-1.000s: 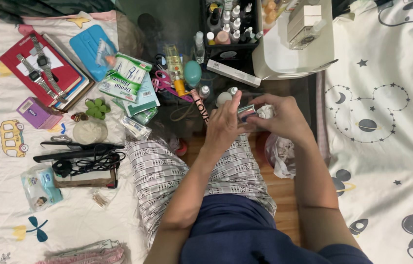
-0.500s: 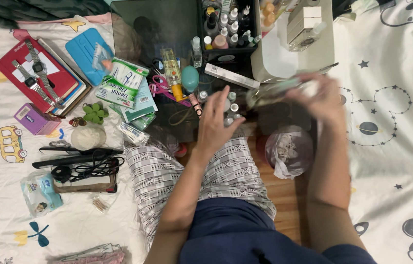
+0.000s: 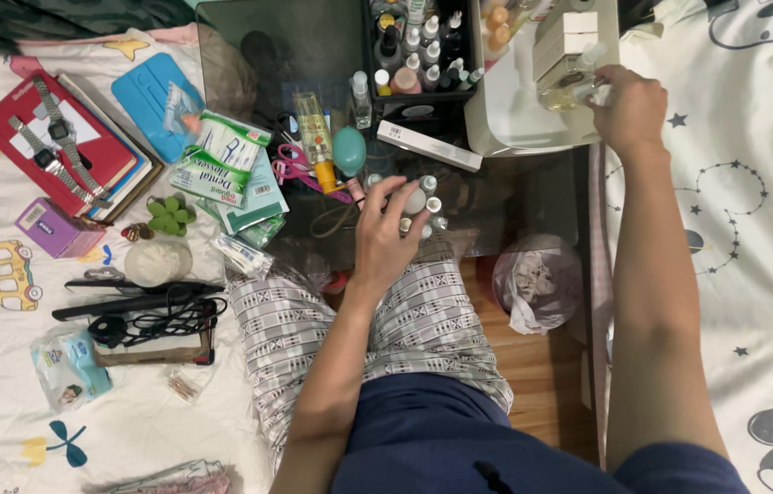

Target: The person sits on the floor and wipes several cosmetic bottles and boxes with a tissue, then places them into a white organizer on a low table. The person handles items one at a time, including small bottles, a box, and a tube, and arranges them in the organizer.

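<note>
- Two hands that met over your lap a second ago are now well apart: your right hand [image 3: 626,108] has swung up to the white tray [image 3: 515,123], fingers closed around a small clear bottle [image 3: 588,90] at its right edge.
- Your left hand [image 3: 385,236] has dropped onto the small white-capped bottles [image 3: 429,203] just left of the tray, fingers curled loosely over them.
- That tray is smooth plastic; the held bottle looks glassy and rounded.

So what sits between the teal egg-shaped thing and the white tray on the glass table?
In the head view, a long white box lies slantwise between the teal egg and the white tray, on the glass table.
</note>
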